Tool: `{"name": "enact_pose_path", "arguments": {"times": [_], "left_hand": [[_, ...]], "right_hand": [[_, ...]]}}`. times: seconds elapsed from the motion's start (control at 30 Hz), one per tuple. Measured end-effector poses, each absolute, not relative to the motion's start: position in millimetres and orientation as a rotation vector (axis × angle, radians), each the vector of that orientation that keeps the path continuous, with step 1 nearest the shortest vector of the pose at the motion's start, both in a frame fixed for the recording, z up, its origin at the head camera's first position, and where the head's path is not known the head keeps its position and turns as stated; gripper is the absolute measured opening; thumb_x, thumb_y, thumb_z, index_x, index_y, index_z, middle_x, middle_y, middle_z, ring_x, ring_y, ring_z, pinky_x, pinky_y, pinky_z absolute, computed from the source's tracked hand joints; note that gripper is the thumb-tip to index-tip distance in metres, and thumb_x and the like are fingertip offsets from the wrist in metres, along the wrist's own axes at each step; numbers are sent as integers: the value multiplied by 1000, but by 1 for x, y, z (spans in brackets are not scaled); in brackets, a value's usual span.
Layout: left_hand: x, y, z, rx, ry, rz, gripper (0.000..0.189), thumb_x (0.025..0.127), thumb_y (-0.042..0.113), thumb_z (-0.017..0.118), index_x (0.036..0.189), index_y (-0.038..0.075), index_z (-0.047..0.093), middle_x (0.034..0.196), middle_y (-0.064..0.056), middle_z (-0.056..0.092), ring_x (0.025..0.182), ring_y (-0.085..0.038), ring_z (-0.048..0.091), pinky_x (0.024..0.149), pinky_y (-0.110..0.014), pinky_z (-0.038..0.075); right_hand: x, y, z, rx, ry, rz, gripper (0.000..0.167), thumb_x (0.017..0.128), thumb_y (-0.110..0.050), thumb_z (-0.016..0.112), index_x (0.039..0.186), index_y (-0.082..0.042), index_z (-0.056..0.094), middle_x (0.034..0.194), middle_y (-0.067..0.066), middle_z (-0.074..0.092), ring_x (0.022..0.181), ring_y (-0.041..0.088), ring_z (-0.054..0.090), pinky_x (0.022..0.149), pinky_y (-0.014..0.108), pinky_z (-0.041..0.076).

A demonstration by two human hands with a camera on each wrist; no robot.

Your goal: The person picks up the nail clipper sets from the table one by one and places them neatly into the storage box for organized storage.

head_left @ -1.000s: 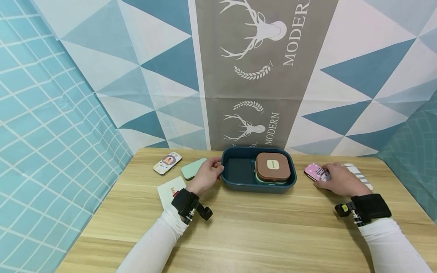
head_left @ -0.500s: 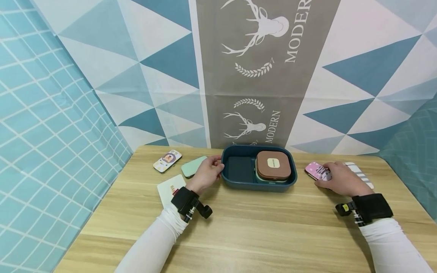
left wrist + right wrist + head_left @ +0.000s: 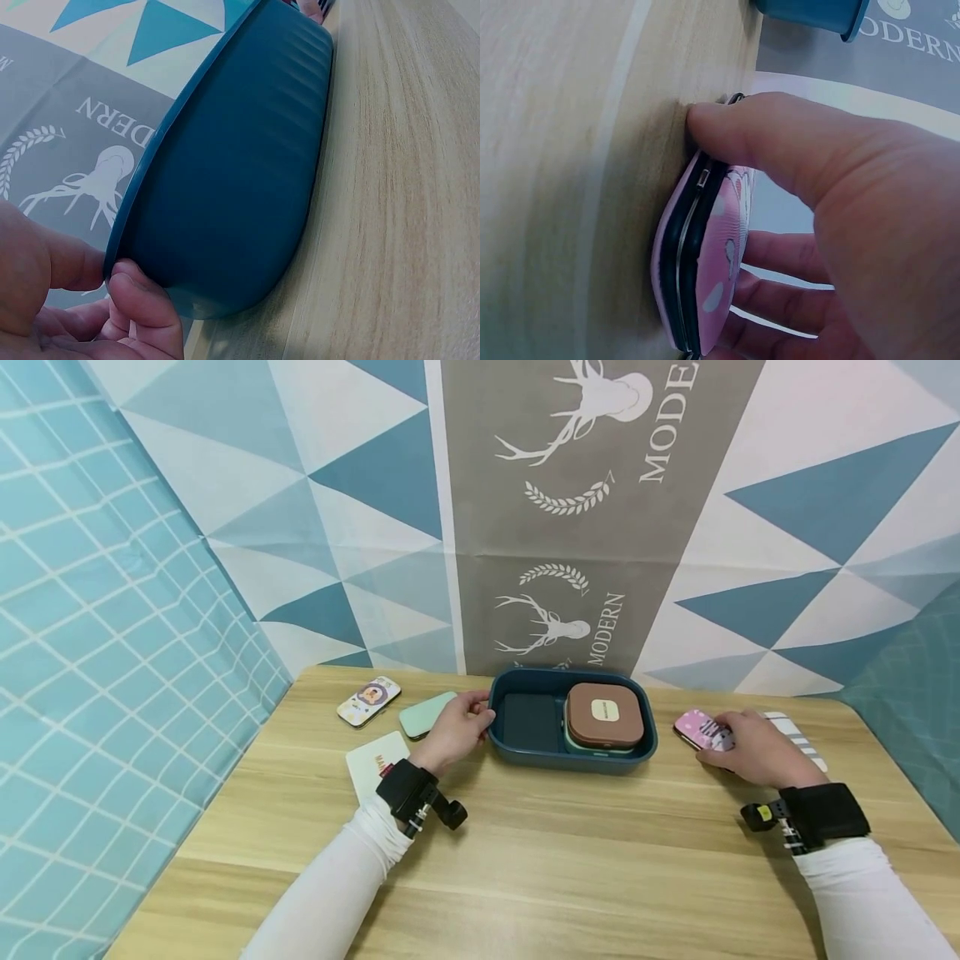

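Observation:
My left hand (image 3: 457, 733) pinches the left end of a dark blue bin (image 3: 562, 760) at its rim; in the left wrist view the thumb lies against the outer wall (image 3: 225, 172) just below the lip. Inside the bin's right half, a brown square case (image 3: 626, 700) with a cream label rests on a green one (image 3: 588, 748). A dark flat panel (image 3: 527, 720) lies in the left half. Further right, my right hand (image 3: 765, 750) holds a pink patterned case (image 3: 692, 723). Thumb and fingers span this pink case (image 3: 724, 247), whose metal clasp and black-edged seam face the right wrist camera.
Left of the bin lie a white printed case (image 3: 367, 702), a mint case (image 3: 422, 715) and a cream square (image 3: 366, 762) partly under the left wrist. A white case with grey stripes (image 3: 801, 742) lies behind the right hand. Patterned cloth (image 3: 555, 535) hangs along the table's far edge.
The head view has tilted slightly, so the table things sit a little higher in it. Both hands keep the same holds on the bin and the pink case.

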State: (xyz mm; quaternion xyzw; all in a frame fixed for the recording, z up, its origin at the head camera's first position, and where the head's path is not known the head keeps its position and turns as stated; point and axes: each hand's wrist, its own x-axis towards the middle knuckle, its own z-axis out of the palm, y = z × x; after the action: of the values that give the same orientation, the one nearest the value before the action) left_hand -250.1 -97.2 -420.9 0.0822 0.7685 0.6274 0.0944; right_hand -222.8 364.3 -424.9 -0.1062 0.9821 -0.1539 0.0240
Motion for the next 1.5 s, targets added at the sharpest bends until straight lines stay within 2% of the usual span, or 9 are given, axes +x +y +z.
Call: {"name": "enact_pose_path", "arguments": {"times": [0.53, 0.8, 0.97, 1.1, 1.37, 1.5], "left_hand": [[-250, -97, -420, 232, 2278, 1860, 46, 111, 2, 53, 156, -5, 46, 102, -9, 52, 73, -17, 54, 69, -34, 47], [-250, -96, -417, 244, 2285, 1855, 46, 111, 2, 52, 156, -5, 46, 103, -9, 51, 73, -19, 54, 69, -34, 47], [-249, -96, -416, 241, 2284, 1844, 46, 110, 2, 52, 155, -6, 45, 103, -9, 52, 75, -19, 55, 69, -33, 48], [-248, -96, -414, 229, 2277, 1842, 47, 111, 2, 52, 156, -6, 45, 103, -9, 52, 76, -22, 55, 69, -33, 49], [-249, -99, -418, 238, 2267, 1857, 46, 111, 2, 51, 156, -6, 44, 103, -10, 51, 76, -21, 54, 68, -33, 47], [-248, -98, -417, 240, 2273, 1854, 46, 111, 3, 51, 156, -6, 45, 104, -10, 51, 75, -19, 54, 69, -33, 48]], "right_hand": [[-221, 363, -412, -309, 3040, -507, 77, 90, -35, 85, 136, 20, 56, 119, 35, 63, 98, 40, 61, 82, 56, 52], [-218, 358, -395, -345, 3064, -533, 74, 92, -28, 84, 139, 20, 52, 117, 32, 62, 93, 36, 59, 77, 47, 50], [-216, 352, -382, -440, 3120, -542, 66, 91, -23, 84, 135, 18, 57, 109, 26, 63, 89, 33, 57, 73, 42, 48], [-217, 344, -369, -525, 3170, -551, 59, 89, -21, 85, 131, 14, 62, 107, 22, 65, 89, 31, 57, 73, 43, 48], [-221, 321, -345, -527, 3181, -520, 62, 89, -24, 85, 136, 9, 61, 115, 23, 63, 90, 30, 55, 71, 41, 46], [-222, 314, -338, -547, 3180, -522, 64, 89, -26, 85, 135, 11, 61, 114, 23, 63, 91, 31, 55, 73, 42, 46]]}}
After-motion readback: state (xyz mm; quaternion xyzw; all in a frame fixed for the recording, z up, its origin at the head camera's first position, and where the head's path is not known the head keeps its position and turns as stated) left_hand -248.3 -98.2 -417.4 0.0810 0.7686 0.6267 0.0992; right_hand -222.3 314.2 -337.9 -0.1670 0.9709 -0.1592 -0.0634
